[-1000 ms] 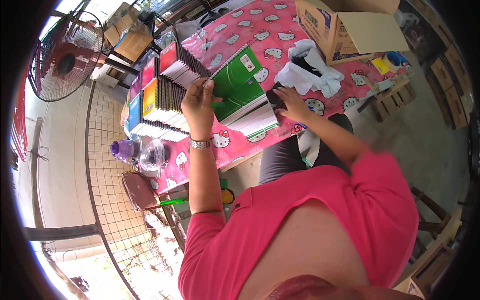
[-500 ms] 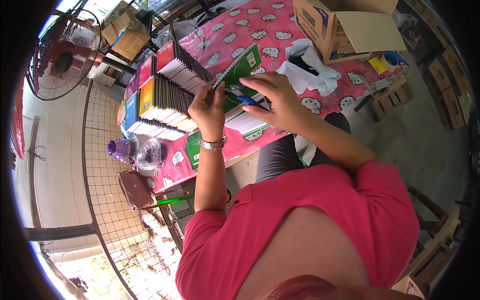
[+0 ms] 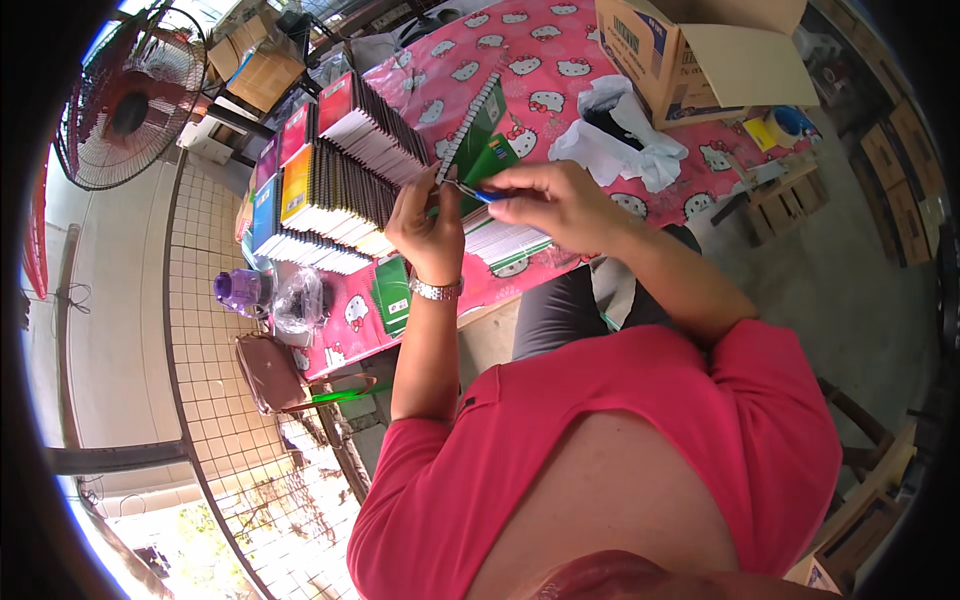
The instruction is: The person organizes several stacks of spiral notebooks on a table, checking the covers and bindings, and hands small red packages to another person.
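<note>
Between our two hands, a blue pen (image 3: pixel 478 194) is pinched at each end: our left hand (image 3: pixel 428 222), with a silver watch (image 3: pixel 438 290) on its wrist, grips the tip end with fingers closed, and our right hand (image 3: pixel 555 200) holds the other end between thumb and fingertips. Just beyond the fingers, a green spiral notebook (image 3: pixel 478 125) stands tilted on edge against rows of upright notebooks (image 3: pixel 340 170) to the left of our left hand. Under our right hand lies a flat stack of notebooks (image 3: pixel 510 240) on the pink patterned tablecloth (image 3: pixel 530 50). Beyond the right hand sit a crumpled white bag (image 3: pixel 615 135) and an open cardboard box (image 3: pixel 700 55).

A second ago our left hand held the green notebook open and our right pressed flat on the stack; now both have let go and met on the pen, so we judge the work has turned from handling the notebook to readying the pen.
</note>
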### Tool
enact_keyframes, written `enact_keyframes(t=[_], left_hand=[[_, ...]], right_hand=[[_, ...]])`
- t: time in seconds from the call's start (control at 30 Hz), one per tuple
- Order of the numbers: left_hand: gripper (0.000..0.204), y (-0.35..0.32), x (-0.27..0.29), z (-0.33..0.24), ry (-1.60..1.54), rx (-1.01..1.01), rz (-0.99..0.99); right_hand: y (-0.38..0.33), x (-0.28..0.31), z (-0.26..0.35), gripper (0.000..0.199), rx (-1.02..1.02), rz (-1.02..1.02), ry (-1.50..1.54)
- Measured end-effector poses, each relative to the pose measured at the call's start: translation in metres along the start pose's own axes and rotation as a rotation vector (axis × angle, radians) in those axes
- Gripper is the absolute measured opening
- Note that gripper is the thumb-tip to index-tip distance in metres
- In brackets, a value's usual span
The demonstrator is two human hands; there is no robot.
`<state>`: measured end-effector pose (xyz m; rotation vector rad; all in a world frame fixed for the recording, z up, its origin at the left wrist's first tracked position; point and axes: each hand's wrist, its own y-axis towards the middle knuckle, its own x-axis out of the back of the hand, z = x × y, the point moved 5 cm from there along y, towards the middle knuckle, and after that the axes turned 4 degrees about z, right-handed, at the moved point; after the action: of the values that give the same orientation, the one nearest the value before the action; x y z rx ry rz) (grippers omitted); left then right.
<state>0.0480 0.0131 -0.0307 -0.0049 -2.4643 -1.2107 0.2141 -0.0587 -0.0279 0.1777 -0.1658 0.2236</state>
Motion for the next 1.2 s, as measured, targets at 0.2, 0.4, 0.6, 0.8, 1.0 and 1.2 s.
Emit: enact_keyframes(t=[0.2,0.4,0.6,0.8,1.0,1.2], left_hand=[[0.014,-0.014,0.046,-0.003,0.027,0.025,-0.23],[0.022,-0.12,0.13,0.145,-0.54,0.754,-0.481],[0.032,-0.224,0.167,0.211,0.713,0.874,-0.119],[0.03,-0.112,0.125,0.151,0.733,0.346,-0.12],[0.031,0.001,-0.008,-0.045,0.36,-0.364,0.367],[0.023,-0.001,-0.034,-0.044,0.516,-0.349,0.67]], right_hand=[[0.0,0.007,-0.018,0.031,0.176,-0.09,0.225],[-0.042,0.054,-0.182,0.033,-0.003,-0.374,-0.473],[-0.042,0.028,-0.207,0.023,0.219,-0.321,-0.898],[0.02,0.171,-0.209,0.02,-0.067,-0.796,-1.012],[0.049,0.178,-0.283,0.043,-0.591,-0.345,-0.963],[0.053,0.195,-0.276,0.036,-0.518,-0.411,-0.912]])
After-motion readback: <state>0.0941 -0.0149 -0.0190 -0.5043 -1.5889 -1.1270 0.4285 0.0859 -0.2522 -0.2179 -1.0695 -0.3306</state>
